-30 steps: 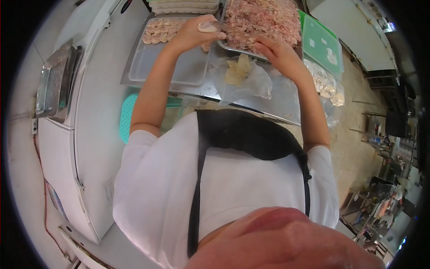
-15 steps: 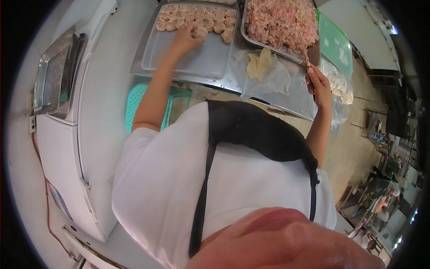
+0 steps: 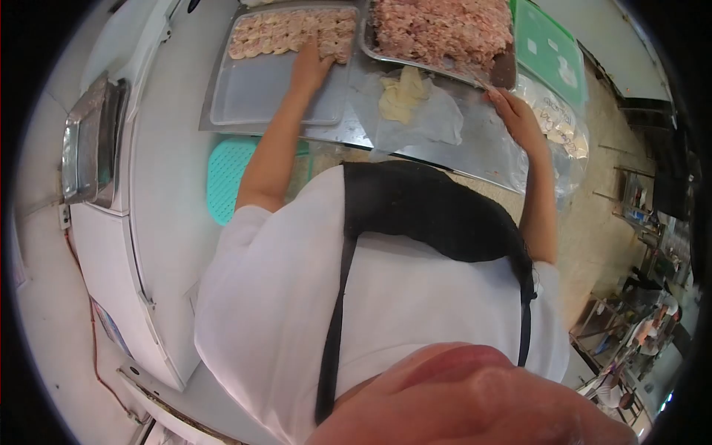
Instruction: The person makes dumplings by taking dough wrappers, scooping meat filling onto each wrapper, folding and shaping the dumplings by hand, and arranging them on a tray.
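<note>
Reaching over the shallow tray (image 3: 271,93), the left hand (image 3: 308,70) has its fingers at the dumplings (image 3: 271,33) inside, pinching or not, I can't tell; they look soft, best held lightly round the sides. Rightward, beside the heavy-looking, sticky mince (image 3: 445,33), the right hand (image 3: 521,122) clasps a thin, light tool (image 3: 482,84) by its near end.

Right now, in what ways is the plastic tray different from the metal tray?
The plastic tray holds small pieces set close together in rows, while the metal tray holds a loose heap of minced meat. The plastic tray has a wide bare part on the person's side; the metal tray is mostly covered, with only a little of its bottom showing. Both trays have raised rims and rest on the table.
</note>
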### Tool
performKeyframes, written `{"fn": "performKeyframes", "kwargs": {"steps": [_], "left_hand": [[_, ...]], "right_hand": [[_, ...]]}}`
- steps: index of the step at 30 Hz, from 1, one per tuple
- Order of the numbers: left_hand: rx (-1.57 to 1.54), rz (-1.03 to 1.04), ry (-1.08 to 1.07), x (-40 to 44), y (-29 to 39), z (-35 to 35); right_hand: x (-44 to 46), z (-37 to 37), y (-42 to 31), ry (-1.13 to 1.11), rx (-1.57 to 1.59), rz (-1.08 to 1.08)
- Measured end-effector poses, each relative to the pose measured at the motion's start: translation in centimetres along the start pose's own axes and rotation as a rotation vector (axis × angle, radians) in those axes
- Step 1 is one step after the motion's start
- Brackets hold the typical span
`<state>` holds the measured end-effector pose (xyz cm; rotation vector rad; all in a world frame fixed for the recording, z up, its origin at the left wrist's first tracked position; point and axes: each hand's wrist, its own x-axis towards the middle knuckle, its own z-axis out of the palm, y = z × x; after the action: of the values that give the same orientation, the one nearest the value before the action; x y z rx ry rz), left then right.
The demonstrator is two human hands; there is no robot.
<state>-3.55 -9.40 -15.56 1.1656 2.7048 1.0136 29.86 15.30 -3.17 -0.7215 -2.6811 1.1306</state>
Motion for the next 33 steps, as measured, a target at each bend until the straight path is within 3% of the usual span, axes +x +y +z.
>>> {"fn": "performKeyframes", "kwargs": {"steps": [1,4,6,8,9,11,12,14,16,19,20,23,25,28,32,33], "left_hand": [[-0.011,0.035,-0.020,0.1,-0.6,-0.1],[0.111,0.160,-0.049,-0.2,-1.2,-0.8],[0.196,0.165,-0.033,-1.5,1.5,-1.4],[0.229,0.086,0.002,-2.8,6.9,-2.5],[0.086,0.055,-0.035,-3.6,8.8,-1.8],[-0.195,-0.015,-0.104,-4.6,12.2,-0.1],[-0.189,0.021,-0.104,-4.9,13.2,1.1],[-0.181,0.092,-0.092,-5.6,14.4,3.7],[-0.041,-0.020,-0.023,-6.0,14.9,5.6],[0.156,-0.099,0.099,-5.6,14.8,6.9],[0.218,-0.111,0.141,-5.6,14.7,7.2],[-0.081,-0.245,0.011,-5.2,14.6,7.0],[-0.332,-0.275,0.001,-5.5,15.1,5.4],[-0.794,-0.337,0.011,-6.1,14.7,3.1],[-1.494,-0.395,-0.113,-5.2,17.1,-1.0],[-1.429,-0.370,-0.090,-5.0,16.6,-1.0]], "right_hand": [[0.9,-1.0,0.6,0.012,-0.236,-0.131],[5.7,-6.0,2.2,-0.151,-0.669,0.021],[8.0,-7.6,1.8,-0.027,-0.821,-0.018],[9.7,-6.0,3.7,0.041,-0.899,-0.239],[10.1,-4.8,4.6,0.072,-0.933,-0.354],[8.8,-1.7,4.9,-0.045,-0.966,-0.480],[7.9,-0.9,4.6,-0.103,-0.979,-0.543],[7.8,-2.7,2.7,-0.155,-0.955,-0.443],[9.5,-4.8,2.5,-0.205,-0.975,-0.447],[11.2,-6.4,2.7,-0.016,-0.892,-0.358],[10.9,-5.2,3.8,-0.036,-0.836,-0.458],[9.2,-0.8,6.1,-0.138,-0.759,-0.696],[9.1,-2.7,3.9,-0.221,-0.956,-0.496],[11.5,-5.8,4.1,-0.226,-0.888,-0.483],[11.8,-0.2,7.2,-0.037,-0.751,-0.768],[11.0,1.2,6.9,-0.080,-0.687,-0.819]]}}
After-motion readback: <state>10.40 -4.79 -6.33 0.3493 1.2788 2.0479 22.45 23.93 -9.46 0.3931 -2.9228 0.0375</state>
